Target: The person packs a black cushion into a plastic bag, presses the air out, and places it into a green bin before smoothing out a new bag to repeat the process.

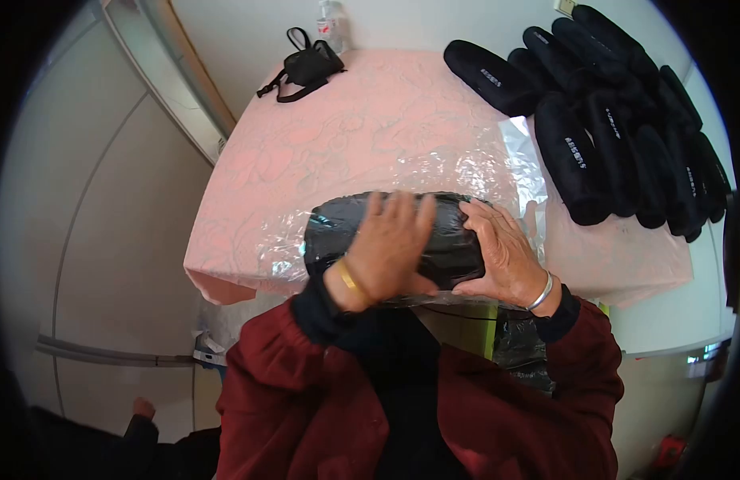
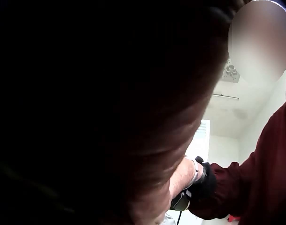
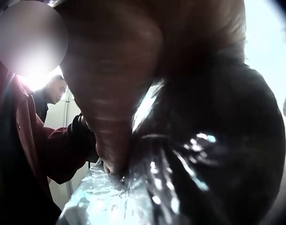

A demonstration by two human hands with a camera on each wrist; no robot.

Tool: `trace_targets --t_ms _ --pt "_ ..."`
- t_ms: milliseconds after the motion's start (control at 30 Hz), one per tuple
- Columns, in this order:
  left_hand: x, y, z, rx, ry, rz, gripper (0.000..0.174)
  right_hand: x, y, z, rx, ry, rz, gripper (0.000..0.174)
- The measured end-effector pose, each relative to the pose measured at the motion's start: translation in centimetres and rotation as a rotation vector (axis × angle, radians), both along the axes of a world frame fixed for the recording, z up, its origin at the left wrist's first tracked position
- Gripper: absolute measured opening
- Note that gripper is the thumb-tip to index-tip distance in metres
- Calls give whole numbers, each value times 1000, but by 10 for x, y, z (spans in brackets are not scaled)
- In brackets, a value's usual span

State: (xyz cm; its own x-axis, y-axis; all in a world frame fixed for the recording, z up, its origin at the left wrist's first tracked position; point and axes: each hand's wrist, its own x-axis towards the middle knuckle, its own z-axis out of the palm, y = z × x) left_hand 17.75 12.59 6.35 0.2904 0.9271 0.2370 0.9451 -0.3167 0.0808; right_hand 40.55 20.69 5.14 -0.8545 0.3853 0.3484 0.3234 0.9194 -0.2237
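Black rounded bundle (image 1: pixel 451 242) in clear plastic, set along near edge of pink patterned tablecloth (image 1: pixel 338 140); right end clasped by curled right hand (image 1: pixel 506 254), top overlapped by blurred left hand (image 1: pixel 387 250), fingers extended. Black white-lettered rolls (image 1: pixel 571 164) heaped toward right edge; black strapped bag (image 1: pixel 312 66) near far edge.

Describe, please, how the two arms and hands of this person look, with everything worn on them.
Both hands are without gloves. At the left hand's wrist is a yellow band; at the right hand's wrist, a narrow silver-coloured bangle. Both arms wear dark red sleeves, plain, ending in close-fitting cuffs of black or very dark blue.
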Motion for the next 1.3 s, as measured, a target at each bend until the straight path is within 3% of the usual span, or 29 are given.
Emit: trace_targets --t_ms 167,467,700,933,1067,1300 --pt "-46 -17 7 -63 -94 42 121 10 1 1 -64 -25 -102 117" --pt "-82 -24 -17 -36 -245 28 124 10 21 -14 -112 -11 -49 122" --pt "-94 -20 -30 -123 -565 50 117 13 31 -25 -201 22 -60 125" --pt "-91 -35 -28 -45 -521 38 115 31 16 -3 -99 -102 -128 125" --pt "-86 -44 -23 7 -438 26 116 16 -9 26 37 18 -116 125" --pt "-91 -57 -16 -33 -382 17 114 -4 4 -8 28 -45 -85 124"
